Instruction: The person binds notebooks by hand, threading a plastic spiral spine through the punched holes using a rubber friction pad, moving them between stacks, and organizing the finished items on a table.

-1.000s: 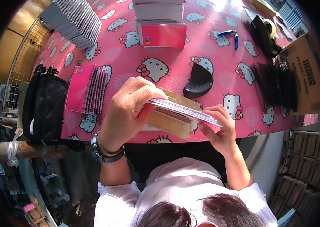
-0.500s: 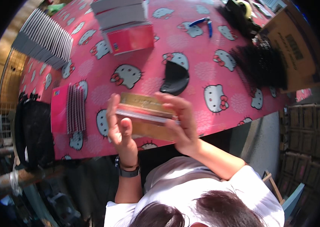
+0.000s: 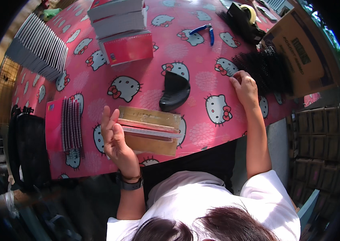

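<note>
A small pad of pages [image 3: 150,132] with a pinkish cover lies in a tan, tape-covered holder [image 3: 150,116] near the table's front edge. My left hand [image 3: 117,140] rests upright against the holder's left end, fingers stretched and thumb apart. Off to the right, my right hand [image 3: 245,90] is at the left edge of a heap of black spiral binding coils [image 3: 266,70]. Its thumb and fingertips are drawn together; whatever is between them is too small to tell. Just behind the holder sits a black, curved, half-round object [image 3: 175,91].
Pink spiral notebooks [image 3: 63,124] lie at the left, by a black bag [image 3: 29,148]. White-edged stacks [image 3: 37,46] and piled notebooks [image 3: 130,48] stand farther back. Blue-handled nippers [image 3: 204,31], a tape dispenser [image 3: 244,22] and a cardboard box [image 3: 302,52] occupy the back right.
My right hand has left the holder's right end and moved right to the coils. My left hand stays at the holder's left end. The holder now sits slightly lower in view.
</note>
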Action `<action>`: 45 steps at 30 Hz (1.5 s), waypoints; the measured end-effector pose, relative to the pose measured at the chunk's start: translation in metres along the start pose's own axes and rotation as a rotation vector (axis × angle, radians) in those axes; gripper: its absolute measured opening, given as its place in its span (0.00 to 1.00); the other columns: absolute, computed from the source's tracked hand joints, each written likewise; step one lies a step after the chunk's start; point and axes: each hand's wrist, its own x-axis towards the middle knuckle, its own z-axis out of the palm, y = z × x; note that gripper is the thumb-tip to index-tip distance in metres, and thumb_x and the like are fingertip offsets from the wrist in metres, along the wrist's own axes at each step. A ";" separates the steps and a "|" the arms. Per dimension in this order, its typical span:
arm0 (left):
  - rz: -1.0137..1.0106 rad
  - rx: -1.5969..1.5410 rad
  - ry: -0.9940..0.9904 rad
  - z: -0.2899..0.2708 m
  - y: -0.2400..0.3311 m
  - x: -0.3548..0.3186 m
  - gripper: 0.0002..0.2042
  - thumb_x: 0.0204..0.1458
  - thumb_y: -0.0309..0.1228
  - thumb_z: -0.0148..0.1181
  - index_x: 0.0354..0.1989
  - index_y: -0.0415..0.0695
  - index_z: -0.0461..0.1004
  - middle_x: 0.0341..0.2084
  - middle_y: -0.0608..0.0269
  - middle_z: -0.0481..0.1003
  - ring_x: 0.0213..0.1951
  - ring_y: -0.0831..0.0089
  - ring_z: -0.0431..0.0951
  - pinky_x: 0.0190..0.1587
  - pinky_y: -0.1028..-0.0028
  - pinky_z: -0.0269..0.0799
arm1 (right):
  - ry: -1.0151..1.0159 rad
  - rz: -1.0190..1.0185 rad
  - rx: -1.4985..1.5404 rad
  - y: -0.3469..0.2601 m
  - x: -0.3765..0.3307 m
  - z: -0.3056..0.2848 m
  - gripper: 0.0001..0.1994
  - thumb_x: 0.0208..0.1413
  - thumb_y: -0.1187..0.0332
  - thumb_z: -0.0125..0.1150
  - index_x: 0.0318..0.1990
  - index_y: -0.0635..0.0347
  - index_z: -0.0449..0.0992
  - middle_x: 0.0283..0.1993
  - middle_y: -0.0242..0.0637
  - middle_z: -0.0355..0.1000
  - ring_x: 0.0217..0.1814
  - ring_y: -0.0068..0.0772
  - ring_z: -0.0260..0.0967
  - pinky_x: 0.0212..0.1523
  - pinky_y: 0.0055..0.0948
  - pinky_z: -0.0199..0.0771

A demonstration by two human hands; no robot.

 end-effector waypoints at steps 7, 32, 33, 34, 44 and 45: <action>0.589 0.791 -0.254 0.009 0.034 -0.008 0.14 0.56 0.36 0.57 0.49 0.49 0.78 0.59 0.61 0.68 0.60 0.62 0.67 0.68 0.46 0.37 | -0.471 -0.356 0.941 -0.105 -0.085 -0.035 0.10 0.60 0.78 0.52 0.48 0.63 0.74 0.35 0.32 0.71 0.39 0.24 0.68 0.37 0.25 0.68; 0.649 0.751 -0.645 0.024 0.036 -0.004 0.13 0.47 0.35 0.65 0.43 0.60 0.78 0.31 0.77 0.69 0.41 0.75 0.71 0.63 0.41 0.38 | -0.639 -0.443 0.895 -0.113 -0.097 -0.042 0.21 0.54 0.82 0.57 0.56 0.64 0.68 0.29 0.33 0.69 0.31 0.19 0.64 0.32 0.21 0.70; 0.649 0.766 -0.649 0.023 0.036 -0.002 0.12 0.47 0.35 0.65 0.42 0.59 0.78 0.31 0.77 0.69 0.41 0.75 0.71 0.62 0.42 0.39 | -0.719 -0.442 0.871 -0.111 -0.094 -0.045 0.21 0.54 0.82 0.56 0.57 0.63 0.68 0.30 0.33 0.69 0.31 0.19 0.64 0.31 0.21 0.69; 0.648 0.781 -0.653 0.023 0.036 -0.001 0.11 0.47 0.35 0.65 0.41 0.59 0.78 0.31 0.77 0.69 0.41 0.75 0.71 0.62 0.43 0.41 | -0.800 -0.441 0.846 -0.110 -0.090 -0.046 0.22 0.54 0.82 0.56 0.57 0.61 0.68 0.32 0.32 0.69 0.30 0.19 0.64 0.31 0.21 0.69; 0.680 0.748 -0.619 0.028 0.032 0.000 0.16 0.46 0.39 0.66 0.45 0.59 0.77 0.36 0.80 0.71 0.44 0.75 0.70 0.57 0.50 0.49 | -0.276 -0.758 0.121 -0.113 -0.018 0.025 0.36 0.36 0.52 0.74 0.58 0.47 0.71 0.69 0.49 0.55 0.69 0.52 0.54 0.64 0.47 0.56; 0.691 0.739 -0.605 0.027 0.031 0.000 0.15 0.46 0.40 0.66 0.45 0.59 0.77 0.36 0.80 0.71 0.45 0.75 0.70 0.57 0.51 0.49 | -0.284 -0.761 0.138 -0.116 -0.018 0.027 0.35 0.36 0.53 0.74 0.57 0.48 0.71 0.69 0.49 0.56 0.69 0.52 0.54 0.64 0.47 0.57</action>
